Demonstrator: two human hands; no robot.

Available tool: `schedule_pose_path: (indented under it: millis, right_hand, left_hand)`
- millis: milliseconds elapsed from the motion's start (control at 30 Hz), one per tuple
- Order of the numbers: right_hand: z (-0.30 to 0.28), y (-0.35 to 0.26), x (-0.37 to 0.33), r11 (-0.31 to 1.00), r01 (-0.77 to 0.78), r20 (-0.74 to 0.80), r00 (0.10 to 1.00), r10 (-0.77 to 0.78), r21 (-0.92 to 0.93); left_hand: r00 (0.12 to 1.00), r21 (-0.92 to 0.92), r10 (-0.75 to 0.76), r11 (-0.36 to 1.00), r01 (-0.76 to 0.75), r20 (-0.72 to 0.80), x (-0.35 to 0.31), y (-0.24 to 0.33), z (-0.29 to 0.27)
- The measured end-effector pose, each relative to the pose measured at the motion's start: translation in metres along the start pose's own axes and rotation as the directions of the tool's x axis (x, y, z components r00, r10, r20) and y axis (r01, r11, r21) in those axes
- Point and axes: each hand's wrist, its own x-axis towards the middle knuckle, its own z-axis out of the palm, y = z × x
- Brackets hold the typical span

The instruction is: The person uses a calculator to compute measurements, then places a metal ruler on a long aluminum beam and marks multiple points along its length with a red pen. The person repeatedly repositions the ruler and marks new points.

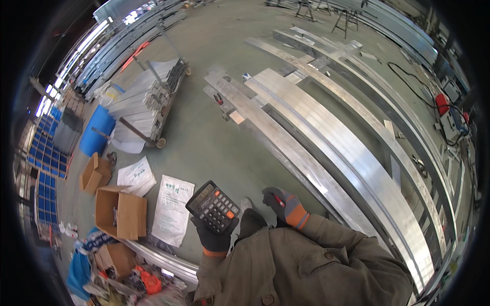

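My left hand (213, 235), in a dark glove with an orange cuff, holds up a black calculator (213, 206) with its keys facing me. To its right my right hand (284, 204), in a grey and orange glove, is closed around a small red pen or marker (278, 200) and hovers just above the floor near the long aluminium profiles (326, 153). Both olive-brown jacket sleeves come in from the bottom edge.
Long metal beams run diagonally across the concrete floor on the right. A cart (148, 102) stacked with profiles and a blue barrel (97, 130) stand at left. Open cardboard boxes (120, 211), white sacks (172, 209) and clutter lie bottom left. A red machine (449, 115) with cables sits far right.
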Motion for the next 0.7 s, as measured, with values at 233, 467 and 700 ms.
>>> schedule_pose_path:
  millis: [233, 467, 700]
  right_hand:
    - [0.05, -0.029, 0.162, 0.986, -0.05, -0.286, 0.953, 0.095, 0.16]
    - [0.058, -0.033, 0.276, 0.97, -0.156, -0.407, 0.887, 0.22, 0.186]
    - [0.086, 0.04, 0.423, 0.969, -0.062, -0.57, 0.799, 0.191, 0.238]
  left_hand:
    - [0.993, 0.154, -0.038, 0.988, 0.021, 0.111, 0.189, 0.133, 0.009]
    - [0.973, 0.151, -0.168, 0.978, 0.144, 0.16, 0.315, 0.172, 0.028]
    - [0.939, 0.736, 0.06, 0.606, -0.303, 0.338, 0.459, 0.207, 0.031]
